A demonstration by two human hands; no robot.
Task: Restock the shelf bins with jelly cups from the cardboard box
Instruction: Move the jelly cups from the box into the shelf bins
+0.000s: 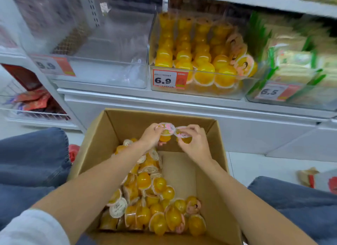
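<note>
The left hand (152, 135) curls its fingers round a pink-lidded jelly cup (165, 130). Just to its right, the right hand (194, 140) pinches a second cup (183, 135), and the two lids nearly touch between the hands. Below both wrists, a heap of loose cups (155, 199) lies in the cardboard box (131, 120). Above and beyond the hands, the shelf bin (209, 94) tagged 6.9 holds rows of orange cups.

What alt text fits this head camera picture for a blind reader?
A person's left hand and right hand each hold a jelly cup over an open cardboard box of orange jelly cups. Behind, a clear shelf bin holds more.
</note>
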